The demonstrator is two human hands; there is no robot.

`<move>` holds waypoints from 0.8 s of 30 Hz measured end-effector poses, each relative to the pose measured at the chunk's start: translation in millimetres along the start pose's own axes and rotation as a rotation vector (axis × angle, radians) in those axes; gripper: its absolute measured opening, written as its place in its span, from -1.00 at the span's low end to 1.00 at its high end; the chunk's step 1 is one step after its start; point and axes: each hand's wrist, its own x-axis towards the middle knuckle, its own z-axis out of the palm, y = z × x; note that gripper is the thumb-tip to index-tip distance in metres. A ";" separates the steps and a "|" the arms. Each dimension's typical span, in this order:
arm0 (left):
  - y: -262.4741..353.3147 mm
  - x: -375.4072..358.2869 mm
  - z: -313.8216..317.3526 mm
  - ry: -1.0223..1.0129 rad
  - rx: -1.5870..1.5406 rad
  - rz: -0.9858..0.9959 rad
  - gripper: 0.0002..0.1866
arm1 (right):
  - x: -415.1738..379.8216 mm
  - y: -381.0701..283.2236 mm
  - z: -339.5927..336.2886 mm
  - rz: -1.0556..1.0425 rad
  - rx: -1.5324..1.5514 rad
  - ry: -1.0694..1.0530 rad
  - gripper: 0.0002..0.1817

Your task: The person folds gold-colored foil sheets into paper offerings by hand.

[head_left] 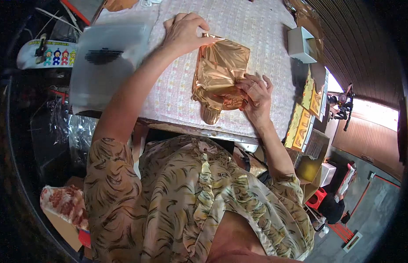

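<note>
A shiny copper-coloured foil piece lies on the white patterned cloth of the table. Its upper part is flat with creases, and its lower end is crumpled, with a rounded tab near the table's front edge. At the foil's upper left corner, my left hand has its thumb and index finger closed on the edge. My right hand is at the lower right side, its fingers bent and pinching the foil beside the crumpled part.
A translucent plastic bin stands at the table's left. On the right are a small white box and yellow printed cartons. A skateboard-like board is far left. Another person is at the lower right.
</note>
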 end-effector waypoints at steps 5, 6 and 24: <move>-1.2 -1.4 3.2 0.027 -0.006 0.000 -0.56 | -0.2 2.1 0.2 -0.004 0.014 -0.003 -0.72; -1.6 -1.2 4.4 0.026 -0.006 0.001 -0.56 | -0.7 2.9 0.6 -0.003 0.011 -0.006 -0.72; 20.3 -22.4 -22.2 -0.133 -0.226 0.637 -0.67 | -4.2 9.5 5.7 -0.029 0.017 0.026 -0.65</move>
